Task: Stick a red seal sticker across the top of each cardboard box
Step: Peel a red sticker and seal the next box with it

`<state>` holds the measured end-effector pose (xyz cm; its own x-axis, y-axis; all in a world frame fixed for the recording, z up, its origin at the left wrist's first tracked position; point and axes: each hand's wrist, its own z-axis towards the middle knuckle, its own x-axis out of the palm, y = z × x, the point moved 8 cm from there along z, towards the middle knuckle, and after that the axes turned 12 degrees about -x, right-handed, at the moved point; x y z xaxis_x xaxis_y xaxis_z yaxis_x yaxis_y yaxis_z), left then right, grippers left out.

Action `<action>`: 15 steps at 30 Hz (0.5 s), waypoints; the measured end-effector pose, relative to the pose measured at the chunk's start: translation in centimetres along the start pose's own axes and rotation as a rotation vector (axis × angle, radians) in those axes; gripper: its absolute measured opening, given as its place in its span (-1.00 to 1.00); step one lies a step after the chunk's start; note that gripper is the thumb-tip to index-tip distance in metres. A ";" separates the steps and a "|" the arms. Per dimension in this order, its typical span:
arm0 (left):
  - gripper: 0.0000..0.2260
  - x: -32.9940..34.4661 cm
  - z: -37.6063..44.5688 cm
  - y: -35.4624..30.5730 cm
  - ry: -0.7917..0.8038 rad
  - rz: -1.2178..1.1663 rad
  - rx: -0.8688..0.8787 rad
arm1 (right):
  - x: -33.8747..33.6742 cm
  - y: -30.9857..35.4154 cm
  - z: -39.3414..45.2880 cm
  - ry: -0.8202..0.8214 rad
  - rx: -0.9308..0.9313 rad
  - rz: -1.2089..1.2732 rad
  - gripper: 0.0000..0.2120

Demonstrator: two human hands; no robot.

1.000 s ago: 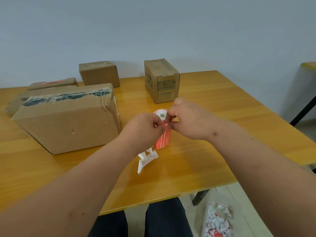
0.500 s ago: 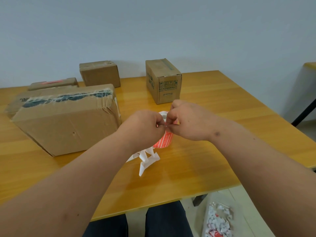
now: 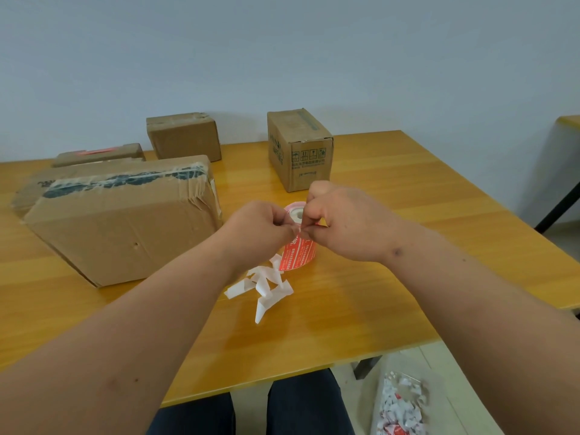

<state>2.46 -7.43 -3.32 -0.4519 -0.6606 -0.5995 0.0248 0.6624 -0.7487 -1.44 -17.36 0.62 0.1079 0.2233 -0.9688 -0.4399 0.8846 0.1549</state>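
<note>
- Hands first: your left hand (image 3: 262,229) and right hand (image 3: 342,224) meet just above the sticker roll (image 3: 298,251), fingertips of both pinched together on a small bit of red sticker at the roll's top edge.
- Your left fingers are curled shut on that edge; your right thumb and forefinger are clamped on it from the other side, and the two hands touch.
- The sticker roll stands upright on the bench (image 3: 392,277), red with white print, its white core showing between your hands.
- Just in front of the roll, on your side, lies a loose heap of white backing strips (image 3: 266,287), touching the roll's base.
- Left of the roll sits the big box (image 3: 125,221), tilted, with torn clear tape and dark print along its top.
- Behind the roll and slightly right stands the tall box (image 3: 301,152), upright, with handling symbols on its near face.
- Behind the roll to the left sits the small box (image 3: 183,139), near the wall.
- Further left of that, behind the big box, the flat box (image 3: 97,153) carries a red sticker across its top.
- Down on the floor, right of the roll and past the bench edge, a clear bag (image 3: 401,403) holds white and red scraps.
</note>
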 end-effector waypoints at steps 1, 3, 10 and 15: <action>-0.85 0.0 0.2 0.3 0.010 -0.030 -0.021 | 0.0 0.0 0.0 -0.007 -0.002 0.001 -0.85; -0.87 0.0 0.4 0.7 0.034 -0.087 -0.046 | 0.1 -0.3 0.0 -0.015 0.012 0.024 -0.84; -0.83 -0.6 0.1 0.1 0.036 -0.073 -0.016 | -0.3 -1.2 0.2 -0.002 0.081 0.074 -0.68; -0.75 -1.7 -0.4 -0.7 -0.026 -0.012 0.054 | -0.2 -0.8 0.4 0.040 0.066 0.053 -0.87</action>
<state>2.81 -6.66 -1.64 -0.4291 -0.6776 -0.5973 0.0680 0.6352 -0.7694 -0.72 -17.92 0.82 0.0502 0.2551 -0.9656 -0.3838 0.8975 0.2172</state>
